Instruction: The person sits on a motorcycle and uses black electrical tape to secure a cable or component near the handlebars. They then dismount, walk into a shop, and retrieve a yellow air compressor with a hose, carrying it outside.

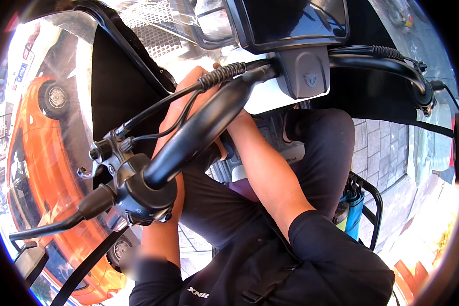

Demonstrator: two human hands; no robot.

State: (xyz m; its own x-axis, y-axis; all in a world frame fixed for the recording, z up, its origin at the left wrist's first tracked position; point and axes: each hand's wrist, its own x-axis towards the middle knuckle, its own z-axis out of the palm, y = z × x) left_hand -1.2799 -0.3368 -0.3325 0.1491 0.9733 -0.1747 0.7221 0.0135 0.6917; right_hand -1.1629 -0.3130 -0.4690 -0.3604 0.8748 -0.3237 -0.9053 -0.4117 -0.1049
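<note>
Both my arms reach down behind the black handlebar (209,127) of a scooter-like vehicle. My left hand (189,80) shows partly beyond the brake cable, close to the black front panel. Its fingers are mostly covered by the bar and a ribbed cable sleeve (222,75). Only the wrist end of my right hand (237,120) shows, and the bar hides its fingers. The hands are close together, and whatever they touch is out of sight. Neither hand is on a grip; the left switch housing with its lever (137,188) stands over my left forearm.
A dark screen (296,23) sits above the handlebar's centre. The right bar (382,64) curves out to the far right. An orange car (51,163) stands on the left beyond a clear cover. A blue folded umbrella (354,214) is by my right leg, beside a black metal rail (377,209).
</note>
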